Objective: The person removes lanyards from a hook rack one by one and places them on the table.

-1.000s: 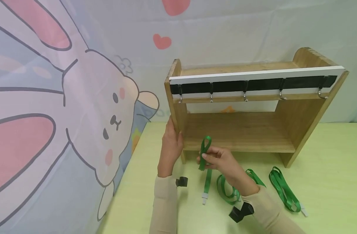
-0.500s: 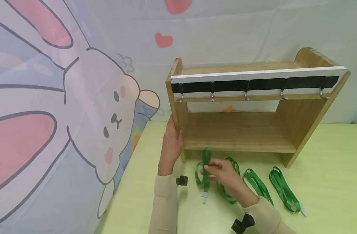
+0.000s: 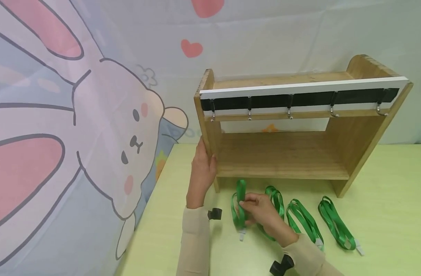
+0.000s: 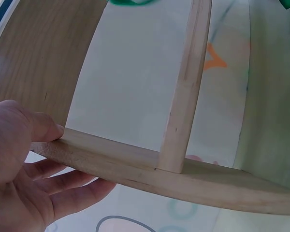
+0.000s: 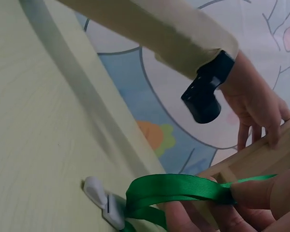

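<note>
A green lanyard (image 3: 241, 189) is pinched between the thumb and fingers of my right hand (image 3: 265, 214), low in front of the wooden shelf (image 3: 283, 153). Its ribbon (image 5: 169, 187) bends into a loop in the right wrist view, with a pale plastic clip (image 5: 113, 211) at the near end. My left hand (image 3: 203, 170) grips the shelf's left side panel (image 4: 135, 166); in the left wrist view its thumb lies on the inner side and its fingers on the outer side. Part of the held ribbon is hidden behind my right fingers.
Three more folded green lanyards lie to the right: one (image 3: 279, 201) partly behind my right hand, a second (image 3: 304, 219), and a third (image 3: 336, 226) farthest right. Several metal hooks (image 3: 290, 111) hang along the shelf's black-and-white front strip (image 3: 310, 101). A printed cloth (image 3: 127, 126) stands behind and left.
My right hand has moved down with the lanyard, from before the shelf's lower board to close over the table. My left hand stays at the side panel.
</note>
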Demonstrator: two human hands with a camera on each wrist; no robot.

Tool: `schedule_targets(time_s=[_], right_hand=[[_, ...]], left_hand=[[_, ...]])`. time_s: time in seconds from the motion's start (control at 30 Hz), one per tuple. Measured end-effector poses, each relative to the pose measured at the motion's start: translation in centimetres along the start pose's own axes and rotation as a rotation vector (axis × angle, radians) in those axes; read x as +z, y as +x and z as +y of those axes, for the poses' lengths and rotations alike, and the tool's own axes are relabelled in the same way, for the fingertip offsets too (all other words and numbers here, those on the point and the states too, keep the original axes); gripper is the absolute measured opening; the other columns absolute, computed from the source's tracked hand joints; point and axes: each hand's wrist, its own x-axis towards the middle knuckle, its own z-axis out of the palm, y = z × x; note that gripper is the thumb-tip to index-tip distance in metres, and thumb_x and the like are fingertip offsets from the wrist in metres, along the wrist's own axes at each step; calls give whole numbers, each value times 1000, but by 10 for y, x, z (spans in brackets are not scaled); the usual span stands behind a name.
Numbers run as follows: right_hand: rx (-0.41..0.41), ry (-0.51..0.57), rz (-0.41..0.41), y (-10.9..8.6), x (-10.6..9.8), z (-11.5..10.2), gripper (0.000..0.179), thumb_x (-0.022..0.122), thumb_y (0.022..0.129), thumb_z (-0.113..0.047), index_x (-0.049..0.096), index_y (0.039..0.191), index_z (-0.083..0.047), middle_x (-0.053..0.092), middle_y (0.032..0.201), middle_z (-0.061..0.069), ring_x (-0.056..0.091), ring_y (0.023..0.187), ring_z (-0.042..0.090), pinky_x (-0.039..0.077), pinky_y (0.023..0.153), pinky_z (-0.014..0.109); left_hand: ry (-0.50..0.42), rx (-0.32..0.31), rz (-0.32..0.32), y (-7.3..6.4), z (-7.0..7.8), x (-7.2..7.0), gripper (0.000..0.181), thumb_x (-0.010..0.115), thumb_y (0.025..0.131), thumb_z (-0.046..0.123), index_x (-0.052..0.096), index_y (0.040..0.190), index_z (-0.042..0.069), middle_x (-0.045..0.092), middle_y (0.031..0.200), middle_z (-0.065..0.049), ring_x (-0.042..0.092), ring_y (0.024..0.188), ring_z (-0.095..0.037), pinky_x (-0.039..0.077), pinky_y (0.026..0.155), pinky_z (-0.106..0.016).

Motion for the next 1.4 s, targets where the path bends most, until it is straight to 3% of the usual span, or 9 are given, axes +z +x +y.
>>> schedule_targets(time_s=[0.13,0.4,0.63,0.93,1.03,1.27,1.4], right_hand=[[16,-8,44,4,4,2,18,61,100,-8,68,103,8,71,83,7,61,69,16,60,60,40],[28,8,80,7,5,6,23,62,99,-6,68,113,11,74,95,19,72,74,23,60,58,39],[83,-33,149,13,9,10,20,66,94,-2,70,111,8,71,80,8,65,59,17,57,52,31],[88,-124,135,21,10,16,22,69,92,-1,69,111,11,65,61,9,59,45,12,44,45,22],[89,-166,143,22,11,19,22,70,92,0,69,111,11,65,65,11,57,43,12,45,45,22],[62,-287,168,23,10,20,25,72,90,0,71,113,10,74,94,17,51,40,10,47,45,22],[30,-384,154,23,8,17,23,71,92,-3,71,111,10,74,89,16,53,40,12,47,46,23]], left_hand=[[-5,-11,2,2,1,-2,66,54,96,-5,21,154,-9,43,142,-31,55,121,-48,52,92,-58],[-13,-26,-14,2,0,-2,67,54,97,-5,20,155,-6,43,144,-29,55,123,-46,52,93,-57],[-8,-27,-9,2,-2,0,67,54,97,-4,20,156,-5,43,145,-28,55,124,-45,51,95,-57],[-17,-30,-18,-1,-1,0,66,54,98,-4,20,155,-8,43,144,-30,54,123,-47,51,94,-57],[-19,-35,-19,-2,0,1,66,54,97,-5,21,154,-8,43,143,-30,55,123,-47,52,94,-57],[-23,-29,-10,-2,-1,1,66,54,97,-5,21,154,-8,44,143,-30,55,122,-47,52,93,-58],[-21,-26,-6,-1,0,1,66,54,97,-5,21,154,-9,43,144,-30,54,123,-47,51,94,-58]])
